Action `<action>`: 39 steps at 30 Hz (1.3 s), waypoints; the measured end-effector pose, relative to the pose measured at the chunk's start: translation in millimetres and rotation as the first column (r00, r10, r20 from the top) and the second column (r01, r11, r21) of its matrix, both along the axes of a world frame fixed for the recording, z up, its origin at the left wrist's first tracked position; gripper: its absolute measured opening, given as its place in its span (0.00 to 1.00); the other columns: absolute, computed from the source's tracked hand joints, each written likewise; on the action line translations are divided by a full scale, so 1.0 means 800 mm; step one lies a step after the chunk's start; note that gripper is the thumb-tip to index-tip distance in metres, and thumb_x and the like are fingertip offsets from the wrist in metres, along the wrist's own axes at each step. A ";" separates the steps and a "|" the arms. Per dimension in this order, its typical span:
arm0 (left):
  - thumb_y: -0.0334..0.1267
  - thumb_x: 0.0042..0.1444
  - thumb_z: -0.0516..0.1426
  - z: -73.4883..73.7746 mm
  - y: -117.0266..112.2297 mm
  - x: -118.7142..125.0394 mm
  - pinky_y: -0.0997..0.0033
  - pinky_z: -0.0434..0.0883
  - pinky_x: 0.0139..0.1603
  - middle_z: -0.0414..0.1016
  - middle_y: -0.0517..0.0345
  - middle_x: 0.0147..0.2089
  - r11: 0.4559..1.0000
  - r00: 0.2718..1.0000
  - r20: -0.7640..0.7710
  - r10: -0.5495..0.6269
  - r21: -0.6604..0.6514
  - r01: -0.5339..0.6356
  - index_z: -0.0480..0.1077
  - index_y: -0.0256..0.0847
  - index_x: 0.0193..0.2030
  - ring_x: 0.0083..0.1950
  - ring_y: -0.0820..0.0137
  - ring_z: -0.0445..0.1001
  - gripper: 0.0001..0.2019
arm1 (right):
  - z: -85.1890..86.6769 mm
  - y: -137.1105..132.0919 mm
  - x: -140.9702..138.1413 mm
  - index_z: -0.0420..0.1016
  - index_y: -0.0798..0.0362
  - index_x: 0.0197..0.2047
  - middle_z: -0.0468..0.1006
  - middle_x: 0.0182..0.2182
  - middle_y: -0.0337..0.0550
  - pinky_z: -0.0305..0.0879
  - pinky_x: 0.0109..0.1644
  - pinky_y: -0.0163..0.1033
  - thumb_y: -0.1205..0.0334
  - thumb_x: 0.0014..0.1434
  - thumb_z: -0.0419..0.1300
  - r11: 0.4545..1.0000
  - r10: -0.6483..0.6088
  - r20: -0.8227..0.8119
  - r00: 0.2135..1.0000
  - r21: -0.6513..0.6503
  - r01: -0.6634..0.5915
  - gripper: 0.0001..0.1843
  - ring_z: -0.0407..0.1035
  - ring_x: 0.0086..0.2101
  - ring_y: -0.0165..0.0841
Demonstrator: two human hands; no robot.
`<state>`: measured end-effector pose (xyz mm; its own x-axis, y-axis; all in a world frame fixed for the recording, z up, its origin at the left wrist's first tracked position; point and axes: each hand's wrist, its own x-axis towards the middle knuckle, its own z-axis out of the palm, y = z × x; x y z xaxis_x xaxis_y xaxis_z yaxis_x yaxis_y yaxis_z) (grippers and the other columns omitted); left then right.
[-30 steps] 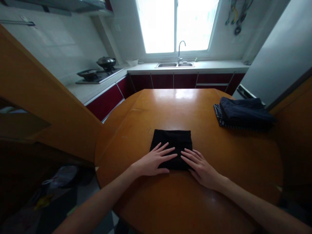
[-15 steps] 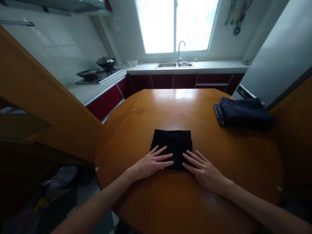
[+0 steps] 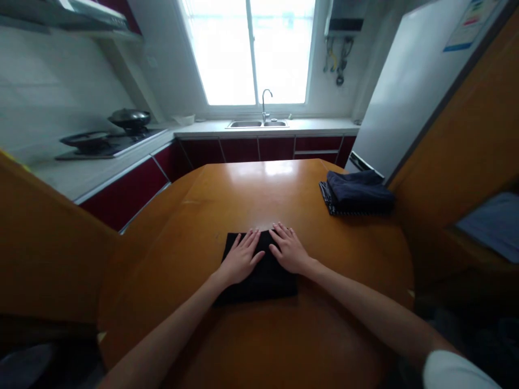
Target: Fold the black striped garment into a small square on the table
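A folded black cloth (image 3: pixel 263 281) lies flat on the round wooden table (image 3: pixel 194 237) in front of me. My left hand (image 3: pixel 242 257) rests palm down on its far left part, fingers stretched out. My right hand (image 3: pixel 288 249) lies flat beside it on the far right part, fingers spread and reaching the cloth's far edge. Neither hand grips anything.
A folded dark blue garment (image 3: pixel 357 192) on a striped cloth sits at the table's far right. Behind are a counter with a sink and tap (image 3: pixel 265 108), a stove with a wok (image 3: pixel 130 118) at left, and a grey fridge (image 3: pixel 409 92) at right. Wooden chair backs flank the table.
Both hands have slid forward from the near edge of the black cloth to its far edge. The camera has lifted and shifted, so the cloth sits nearer to me.
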<state>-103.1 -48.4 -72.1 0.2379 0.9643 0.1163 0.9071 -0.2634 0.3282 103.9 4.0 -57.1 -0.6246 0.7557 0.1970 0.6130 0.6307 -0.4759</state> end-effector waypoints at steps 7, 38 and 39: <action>0.58 0.67 0.48 -0.026 -0.014 -0.062 0.42 0.43 0.76 0.46 0.39 0.78 0.953 0.947 0.123 0.298 0.011 -0.301 0.52 0.35 0.75 0.79 0.51 0.43 0.37 | -0.014 0.011 0.029 0.64 0.60 0.70 0.62 0.69 0.60 0.49 0.73 0.54 0.53 0.70 0.51 0.977 -0.201 -0.192 0.960 -0.103 0.184 0.30 0.53 0.69 0.46; 0.47 0.62 0.59 0.027 -0.070 -0.065 0.51 0.58 0.73 0.65 0.47 0.69 0.982 0.754 0.630 0.187 -0.119 -0.144 0.59 0.45 0.73 0.69 0.56 0.65 0.33 | 0.022 -0.004 0.012 0.72 0.56 0.35 0.78 0.26 0.43 0.65 0.23 0.32 0.56 0.61 0.67 0.482 -0.573 -0.217 0.790 -0.869 0.111 0.13 0.71 0.24 0.30; 0.46 0.63 0.58 0.028 -0.071 -0.063 0.50 0.55 0.74 0.64 0.47 0.70 0.983 0.765 0.617 0.183 -0.092 -0.161 0.56 0.45 0.74 0.70 0.56 0.63 0.34 | 0.021 -0.003 0.011 0.73 0.56 0.34 0.78 0.27 0.44 0.65 0.24 0.32 0.57 0.61 0.67 0.486 -0.582 -0.234 0.779 -0.868 0.103 0.12 0.71 0.24 0.30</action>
<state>-153.8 -105.0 -50.1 -0.0456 0.9878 0.1492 0.5317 -0.1024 0.8407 112.9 1.8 -40.3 -0.2869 0.8594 -0.4232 0.2482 -0.3600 -0.8993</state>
